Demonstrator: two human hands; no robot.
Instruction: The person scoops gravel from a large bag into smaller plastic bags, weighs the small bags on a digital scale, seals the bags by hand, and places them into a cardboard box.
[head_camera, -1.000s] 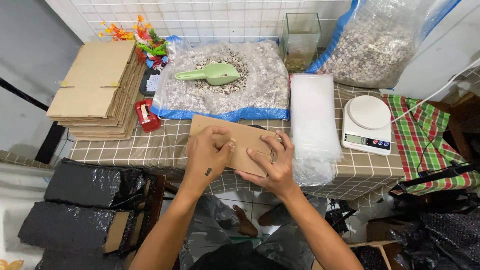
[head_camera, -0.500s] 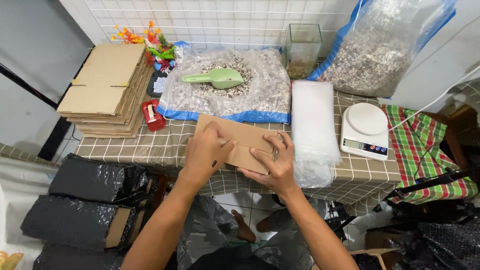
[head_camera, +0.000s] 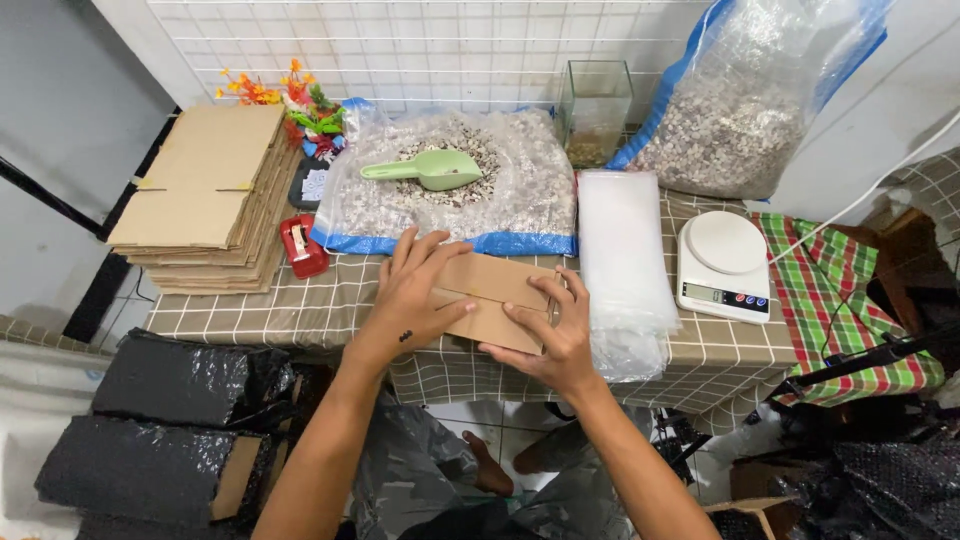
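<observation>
1 small cardboard box (head_camera: 495, 300) lies on the checked table (head_camera: 300, 305), near its front edge, directly under both hands. The left hand (head_camera: 415, 295) is spread flat with fingers splayed, pressing down on the box's left half; it grips nothing. The right hand (head_camera: 555, 335) is also open, its palm at the box's front right corner and fingers laid across the top. Behind the box sits 1 open bag of pebbles (head_camera: 450, 195) with 1 green scoop (head_camera: 425, 170) on it. Just right lies 1 stack of clear bags (head_camera: 625, 260), then 1 white scale (head_camera: 722, 265). 1 stack of flat cardboard (head_camera: 205, 190) stands well to the left, with 1 red tape dispenser (head_camera: 303, 247) beside it.
</observation>
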